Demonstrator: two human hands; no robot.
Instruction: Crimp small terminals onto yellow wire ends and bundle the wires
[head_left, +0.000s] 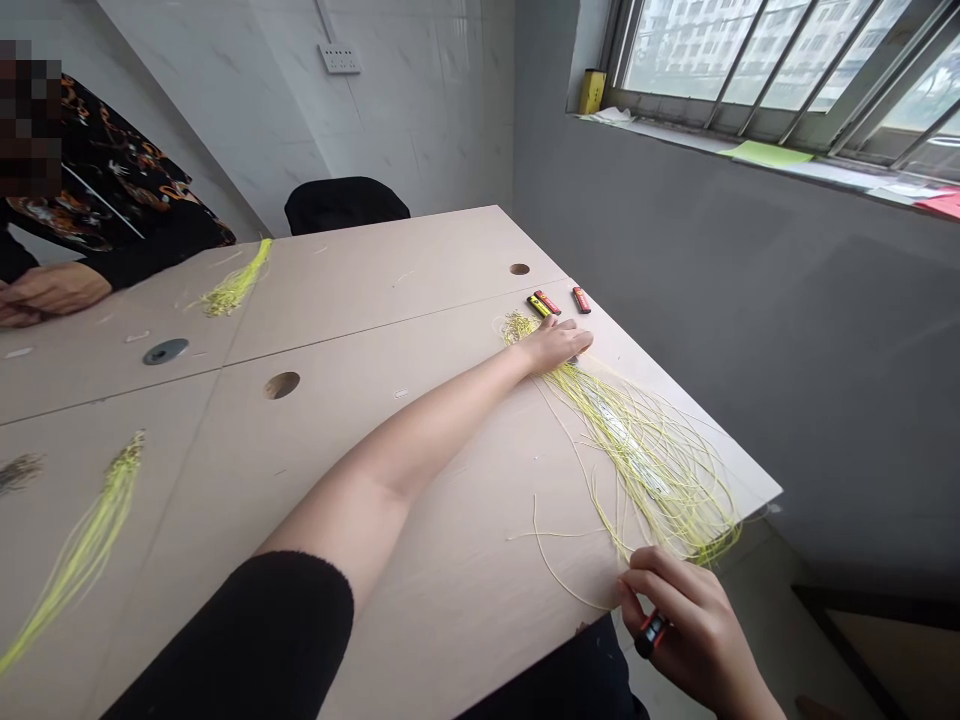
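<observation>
My left hand (555,345) reaches across the table and lies, fingers stretched out, over the knotted end of a bundle of yellow cords (667,460). Small knots or beads show at that end, left of the hand; what is under the palm is hidden. The loose strands fan toward the table's right corner, and a white printed strip, perhaps a ruler, shows beneath them. My right hand (686,620) is closed at the near edge, a red and black lighter (651,632) tucked in its fingers. Its thumb and forefinger pinch at a thin yellow cord (555,570).
Several lighters (581,300) lie beyond my left hand. More cord bundles (97,530) rest at left and far left (236,285). A person's hands (56,290) are at the far left edge. The table (360,350) has cable holes; a grey wall (675,270) stands right.
</observation>
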